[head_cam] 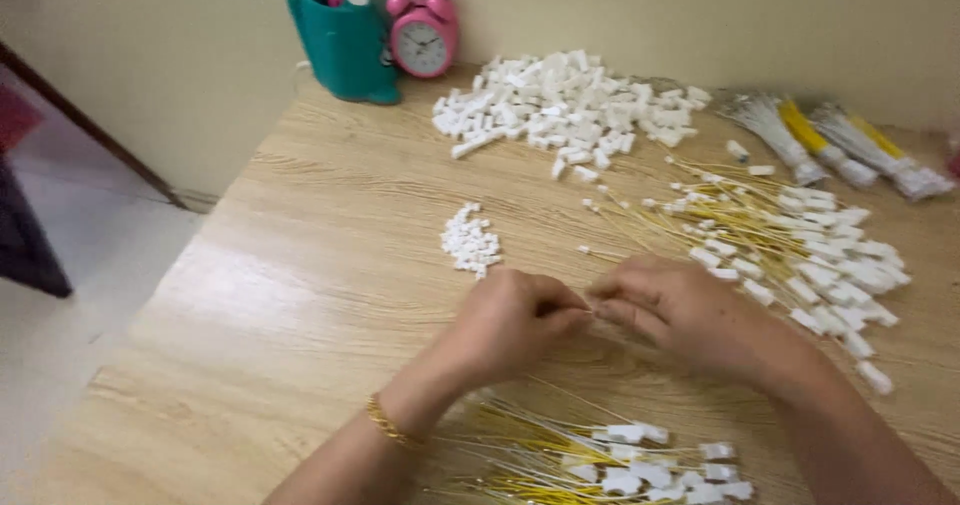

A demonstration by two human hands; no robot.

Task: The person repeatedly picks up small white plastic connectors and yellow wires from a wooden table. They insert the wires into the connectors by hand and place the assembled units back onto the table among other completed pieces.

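Nearest the near edge of the worktop [300,295] lies a bundle of yellow wires with white connectors [610,460], beyond which the left hand [515,325] and right hand [680,310] meet fingertip to fingertip, each grip seemingly pinching one thin wire [590,311], apparently fitting an end piece that calls for fine alignment.

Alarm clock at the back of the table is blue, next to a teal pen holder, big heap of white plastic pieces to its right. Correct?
Not quite. The head view shows the alarm clock is pink, not blue. The rest holds: it stands at the back of the table beside the teal pen holder, with the big heap of white plastic pieces to its right.
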